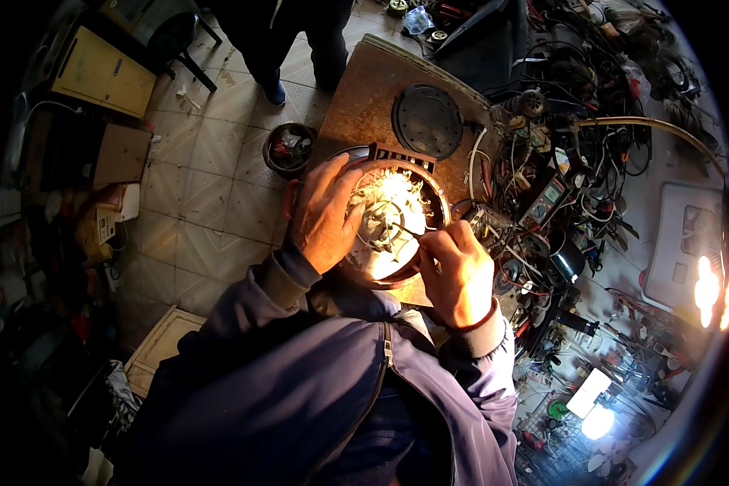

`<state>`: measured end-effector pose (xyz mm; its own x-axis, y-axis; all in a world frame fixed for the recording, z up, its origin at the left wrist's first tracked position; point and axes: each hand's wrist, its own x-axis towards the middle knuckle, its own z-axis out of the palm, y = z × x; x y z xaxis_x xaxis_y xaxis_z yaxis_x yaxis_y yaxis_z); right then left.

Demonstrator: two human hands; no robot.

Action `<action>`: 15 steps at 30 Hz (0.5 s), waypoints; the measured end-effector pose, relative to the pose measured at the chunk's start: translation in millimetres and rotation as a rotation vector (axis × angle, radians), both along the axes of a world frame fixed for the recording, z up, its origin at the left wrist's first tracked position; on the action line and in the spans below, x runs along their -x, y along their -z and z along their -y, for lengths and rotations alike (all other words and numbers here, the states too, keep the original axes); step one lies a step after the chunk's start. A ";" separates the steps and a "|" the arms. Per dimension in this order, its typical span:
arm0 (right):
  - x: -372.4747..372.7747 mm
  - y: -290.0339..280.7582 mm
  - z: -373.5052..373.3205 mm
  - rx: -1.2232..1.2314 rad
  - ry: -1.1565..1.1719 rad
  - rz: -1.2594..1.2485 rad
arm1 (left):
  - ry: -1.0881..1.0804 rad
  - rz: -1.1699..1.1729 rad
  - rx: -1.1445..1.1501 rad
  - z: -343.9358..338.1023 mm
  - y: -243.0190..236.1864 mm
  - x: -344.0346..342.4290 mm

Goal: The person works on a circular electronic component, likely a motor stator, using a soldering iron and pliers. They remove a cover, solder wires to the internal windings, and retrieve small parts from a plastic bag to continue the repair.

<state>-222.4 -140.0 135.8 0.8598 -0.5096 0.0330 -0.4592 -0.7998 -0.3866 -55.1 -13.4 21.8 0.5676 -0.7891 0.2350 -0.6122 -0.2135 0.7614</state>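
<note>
A round reddish-brown appliance housing (441,194) sits in front of me with its inside exposed. Wires and pale parts (378,223) show within it under a strong, glaring light. My left hand (324,215) lies along the left side of the housing, fingers stretched out and apart over its rim. At the right side, my right hand (459,275) is closed in a pinch round a thin dark tool (406,232). The tool's tip points inward among the wires; its exact kind cannot be made out. A slotted panel (406,157) is at the housing's far edge.
Beneath the housing is a brown worktop (360,89) bearing a black round plate (427,121). A multimeter (549,197) lies among tangled cables and parts on the right. On the tiled floor stands a bucket (289,149); another person's legs (287,44) are beyond it.
</note>
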 end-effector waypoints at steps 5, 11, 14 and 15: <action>3.4 -2.5 -1.7 0.005 0.106 -0.231 | 0.005 -0.009 0.067 5.8 25.7 10.5; -5.3 0.0 -5.7 -0.028 0.105 0.018 | 0.005 0.022 0.103 6.1 33.4 10.8; 4.2 -8.9 0.2 -0.033 0.110 -0.334 | -0.006 0.012 0.097 5.9 33.5 10.5; 0.7 -3.1 3.9 -0.006 -0.007 -0.051 | -0.007 0.006 0.102 6.6 34.2 11.3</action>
